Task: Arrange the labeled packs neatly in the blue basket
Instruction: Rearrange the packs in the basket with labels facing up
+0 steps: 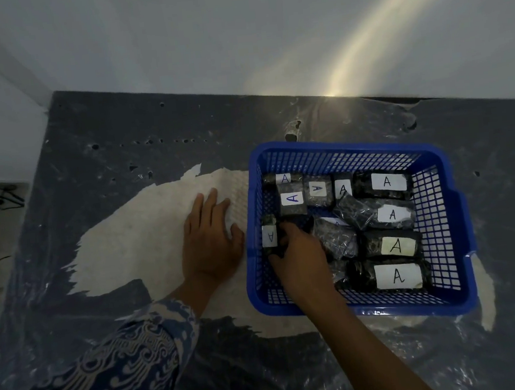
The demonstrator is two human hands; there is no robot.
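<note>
So, around: dark desk [120, 151] with torn white patch, wall behind
blue basket [446, 176]: roughly ten A-labeled packs [396, 275]
left hand [210, 240]: flat, fingers spread
right hand [299, 253]: gripping a small pack [269, 233]

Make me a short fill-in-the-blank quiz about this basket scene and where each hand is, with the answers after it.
1. Every readable label on the packs shows the letter ____.
2. The basket is ____ in colour.
3. The right hand reaches ____ the basket, fingers around a pack by its left wall.
4. The left hand lies flat ____ the basket.

Answers: A; blue; into; outside
</note>
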